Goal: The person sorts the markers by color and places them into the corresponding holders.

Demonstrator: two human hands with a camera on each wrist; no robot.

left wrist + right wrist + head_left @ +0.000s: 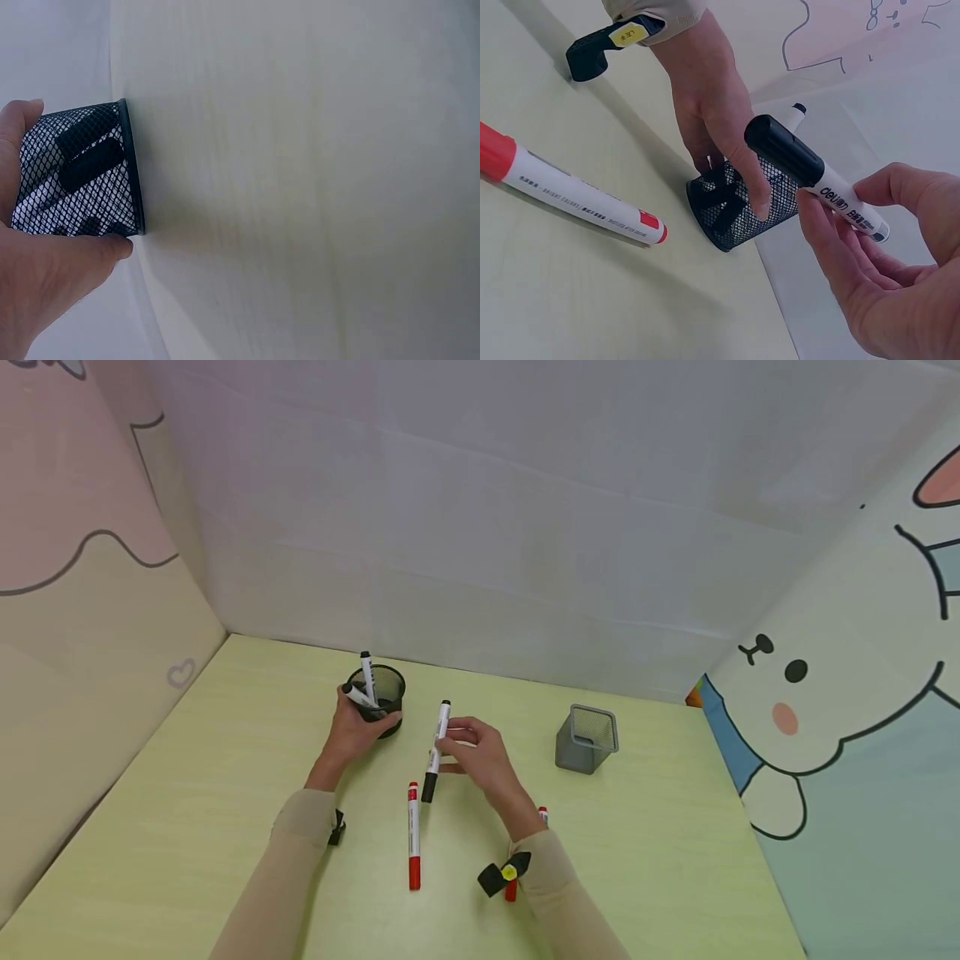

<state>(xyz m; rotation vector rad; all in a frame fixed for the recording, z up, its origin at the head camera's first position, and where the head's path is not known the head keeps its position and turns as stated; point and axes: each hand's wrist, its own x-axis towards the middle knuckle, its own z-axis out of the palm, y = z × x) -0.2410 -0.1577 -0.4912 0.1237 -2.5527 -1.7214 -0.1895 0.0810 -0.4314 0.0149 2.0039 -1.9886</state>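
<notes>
At the back left of the table, my left hand (pixel 351 731) grips a round black mesh pen cup (pixel 82 176) around its side. Black-capped white markers (pixel 368 672) stand in the cup, their dark caps visible through the mesh near its base. My right hand (pixel 480 758) pinches another white marker (pixel 832 191) between thumb and fingers, held just right of the cup with its black cap pointing down toward me. Below it on the table lies a white marker with a red cap (pixel 414 839).
A square grey mesh pen holder (pixel 587 739) stands to the right of my right hand. A second red marker (pixel 511 891) lies partly hidden under my right wrist. Behind the pale yellow table (pixel 675 827) rises a white wall sheet (pixel 525 543).
</notes>
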